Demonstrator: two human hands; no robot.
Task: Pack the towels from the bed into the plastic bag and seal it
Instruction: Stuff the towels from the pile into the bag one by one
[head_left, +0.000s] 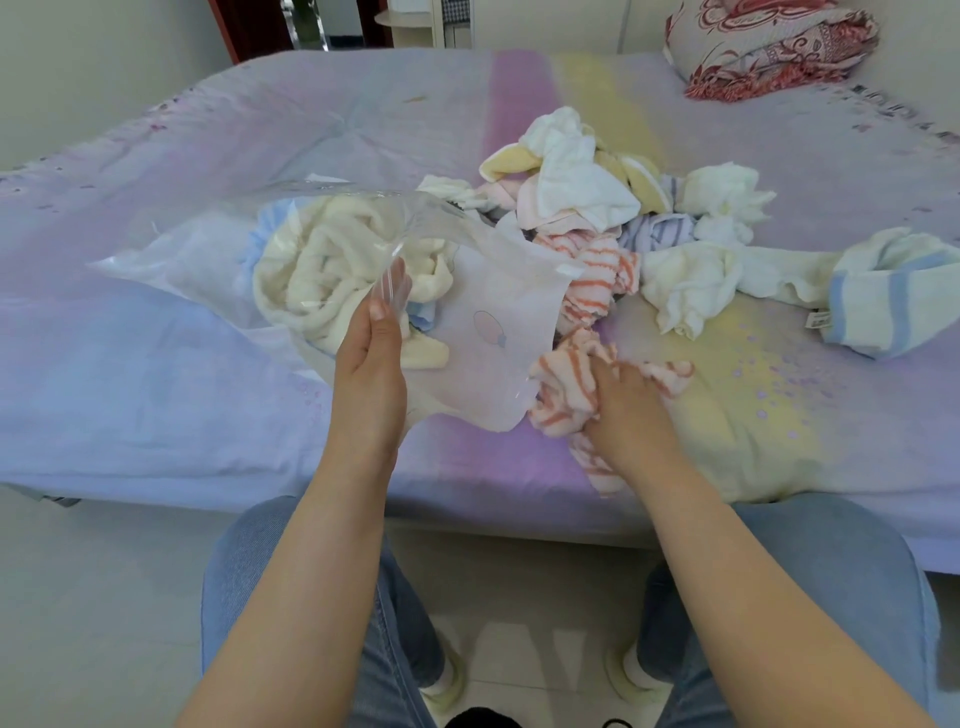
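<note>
Holding plastic bag (498, 332) mouth: left hand (371, 353) | right hand (631, 410) grip closed on striped towel (566, 395) (pink-white)

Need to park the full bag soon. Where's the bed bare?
Bare: the bed left of the plastic bag, and the far strip toward the pillow. Crowded: the towel pile, from the bag to the blue-striped towel.

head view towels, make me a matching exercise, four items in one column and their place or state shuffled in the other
Items:
1. cream towel
2. orange-striped towel
3. blue-banded towel
4. plastic bag

Place or state:
A. under the right hand
B. mouth held open by the left hand
C. inside the bag
D. on the bed, far right

Pairs: 1-C, 2-A, 3-D, 4-B
</note>
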